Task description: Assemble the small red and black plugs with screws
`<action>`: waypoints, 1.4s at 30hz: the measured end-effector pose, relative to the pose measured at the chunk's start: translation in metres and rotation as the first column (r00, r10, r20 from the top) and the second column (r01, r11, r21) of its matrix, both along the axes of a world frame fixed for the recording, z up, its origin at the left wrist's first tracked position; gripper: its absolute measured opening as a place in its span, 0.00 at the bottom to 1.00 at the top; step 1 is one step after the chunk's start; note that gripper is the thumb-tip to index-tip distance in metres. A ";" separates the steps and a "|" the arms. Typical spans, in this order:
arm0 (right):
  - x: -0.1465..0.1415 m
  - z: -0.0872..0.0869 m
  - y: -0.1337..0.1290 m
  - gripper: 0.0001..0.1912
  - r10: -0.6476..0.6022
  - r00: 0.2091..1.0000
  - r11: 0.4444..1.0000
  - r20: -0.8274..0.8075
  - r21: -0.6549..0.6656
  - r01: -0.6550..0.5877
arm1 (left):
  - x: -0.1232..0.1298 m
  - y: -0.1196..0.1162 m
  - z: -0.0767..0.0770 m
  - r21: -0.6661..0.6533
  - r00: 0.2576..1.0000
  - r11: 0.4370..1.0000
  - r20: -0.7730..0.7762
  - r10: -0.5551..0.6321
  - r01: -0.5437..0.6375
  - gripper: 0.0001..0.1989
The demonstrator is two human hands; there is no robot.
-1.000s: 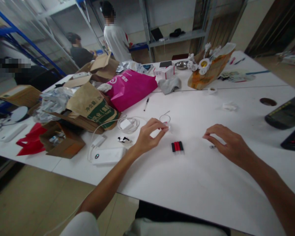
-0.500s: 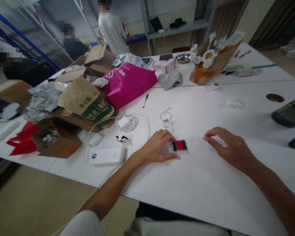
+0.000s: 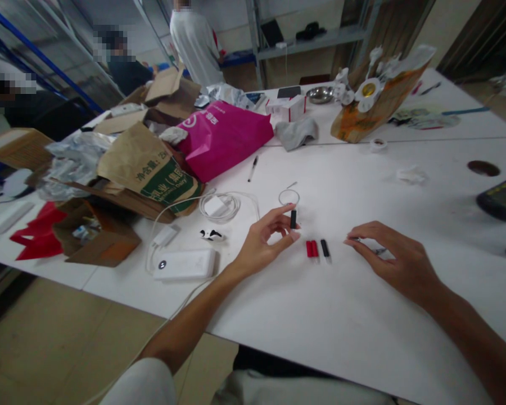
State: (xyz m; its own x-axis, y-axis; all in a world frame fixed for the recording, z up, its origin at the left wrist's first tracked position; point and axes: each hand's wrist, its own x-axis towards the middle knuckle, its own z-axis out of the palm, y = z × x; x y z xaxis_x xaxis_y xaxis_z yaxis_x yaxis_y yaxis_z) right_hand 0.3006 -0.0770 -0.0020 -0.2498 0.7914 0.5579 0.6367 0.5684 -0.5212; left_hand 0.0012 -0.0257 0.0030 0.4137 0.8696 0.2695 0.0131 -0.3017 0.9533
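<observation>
Between the fingertips of my left hand is a small black cylinder, upright, just off the white table. Two red cylinders lie side by side to its lower right, and another black cylinder lies a little apart from them. My right hand is to the right of these, thumb and forefinger pinched together on a small metallic item too small to name. A thin looped cable rests behind my left hand.
At the left are a white power bank, coiled white cable, an open cardboard box, a paper sack and a magenta bag. A dark device sits at the right. People are beyond the table.
My left hand has closed on the leftmost black cylinder and lifted it up and away from the row. The clear cup seen by the cable is now hidden. The view has shifted slightly.
</observation>
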 end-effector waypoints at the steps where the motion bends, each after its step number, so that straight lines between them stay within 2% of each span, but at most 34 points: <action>1: 0.000 0.000 0.000 0.05 0.003 1.000 1.000 0.002 -0.002 -0.003 | 0.001 0.000 -0.001 -0.026 1.000 1.000 0.024 0.003 -0.002 0.29; 9: -0.006 -0.004 -0.001 0.09 0.047 0.998 0.997 0.030 0.057 -0.048 | 0.004 -0.001 -0.011 -0.156 0.994 0.988 0.110 -0.001 0.018 0.27; 12: -0.008 -0.004 -0.002 0.10 0.050 0.998 0.997 0.036 0.064 -0.053 | 0.004 -0.002 -0.010 -0.097 0.998 0.995 0.057 -0.010 0.015 0.24; 16: -0.009 -0.003 -0.005 0.09 0.042 0.999 0.997 0.030 0.061 -0.044 | 0.004 -0.005 -0.004 0.043 0.992 0.998 -0.113 -0.047 0.053 0.16; 18: -0.010 -0.003 -0.006 0.09 0.042 0.999 0.997 0.026 0.062 -0.043 | 0.005 -0.008 -0.002 0.064 0.982 0.995 -0.178 -0.069 0.082 0.14; 25: -0.018 -0.002 -0.011 0.09 0.092 0.995 0.995 -0.024 0.028 -0.091 | 0.010 -0.017 0.001 -0.003 0.972 0.990 -0.194 -0.136 0.139 0.14; 30: -0.022 -0.005 -0.014 0.11 0.128 0.991 0.992 -0.045 -0.004 -0.128 | 0.013 -0.020 0.003 -0.026 0.974 0.990 -0.179 -0.141 0.138 0.14; 42: -0.023 -0.010 -0.016 0.10 0.120 0.993 0.993 -0.021 -0.004 -0.120 | 0.013 -0.023 0.003 -0.057 0.975 0.990 -0.170 -0.141 0.133 0.14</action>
